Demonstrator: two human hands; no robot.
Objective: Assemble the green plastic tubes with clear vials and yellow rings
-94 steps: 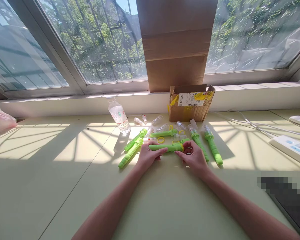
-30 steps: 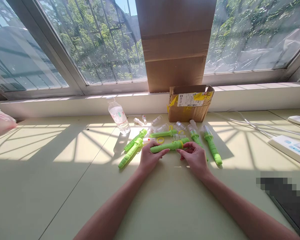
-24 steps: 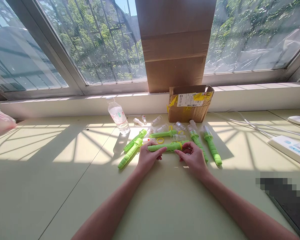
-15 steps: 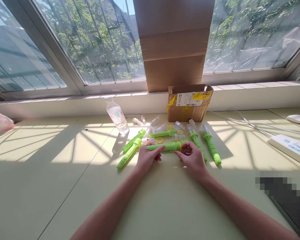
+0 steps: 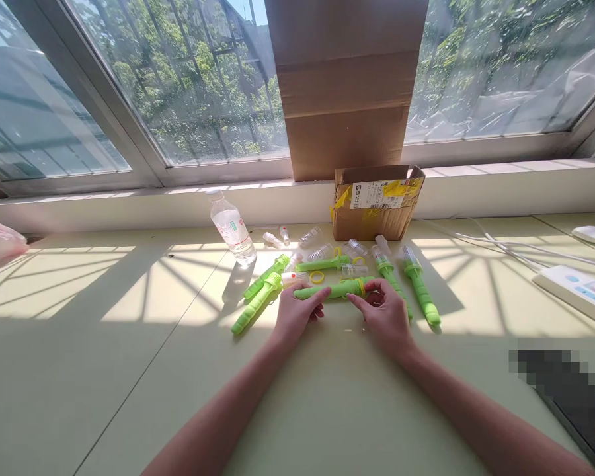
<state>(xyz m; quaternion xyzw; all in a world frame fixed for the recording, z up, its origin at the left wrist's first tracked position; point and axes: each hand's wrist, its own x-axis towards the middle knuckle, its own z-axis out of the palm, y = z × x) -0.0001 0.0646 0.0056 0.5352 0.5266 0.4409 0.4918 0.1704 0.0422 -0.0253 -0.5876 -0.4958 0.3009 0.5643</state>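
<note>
Both hands hold a green plastic tube (image 5: 330, 290) level above the table. My left hand (image 5: 297, 311) is closed round its left end, thumb along the near side. At the other end, my right hand (image 5: 387, 312) pinches the tube by its yellow ring (image 5: 361, 287); fingers partly hide that end. Behind lie another green tube (image 5: 322, 264), a loose yellow ring (image 5: 317, 277) and a clear cap (image 5: 354, 270). Two green tubes (image 5: 255, 305) lie left of my left hand. To the right are a tube with a clear top (image 5: 421, 291) and a similar one (image 5: 385, 268).
A water bottle (image 5: 232, 228) stands at back left. An open cardboard box (image 5: 377, 205) sits against the sill, with several clear caps (image 5: 310, 237) before it. On the right are a power strip (image 5: 575, 291), white cables (image 5: 500, 244) and a dark blurred object (image 5: 570, 396).
The held tube and both hands have shifted slightly to the right. My right thumb has moved left along the tube, next to the yellow ring. The other things lie as before.
</note>
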